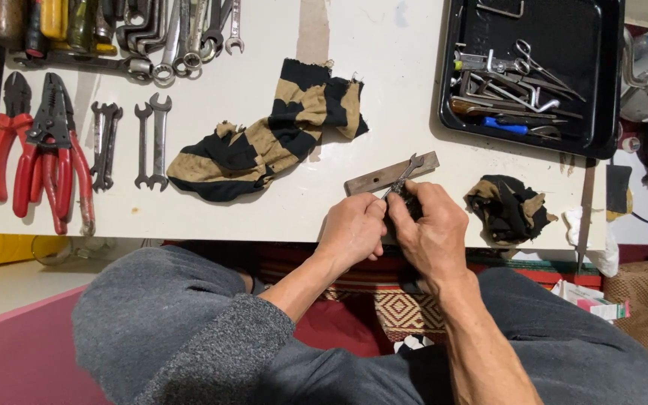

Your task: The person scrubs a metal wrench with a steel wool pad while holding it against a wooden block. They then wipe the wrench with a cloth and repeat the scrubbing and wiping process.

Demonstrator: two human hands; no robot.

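Both of your hands meet at the near edge of the tabletop, just right of its middle. Your left hand and right hand are pressed close together, fingers curled around a small dark part that they mostly hide. Out of that grip a small open-end wrench slants up and away, its jaw end lying over a flat metal bar; the bar seems to serve as a rest under the work.

Right of your hands one crumpled dark-and-tan rag sits near the edge, and one larger striped cloth lies left of the bar, toward the middle. Along the left side four small wrenches lie side by side, sorted in a row, next to red-handled pliers, at least three pairs. More spanners crowd the far left edge. One black tray at the far right corner gathers loose tools, too tangled to count.
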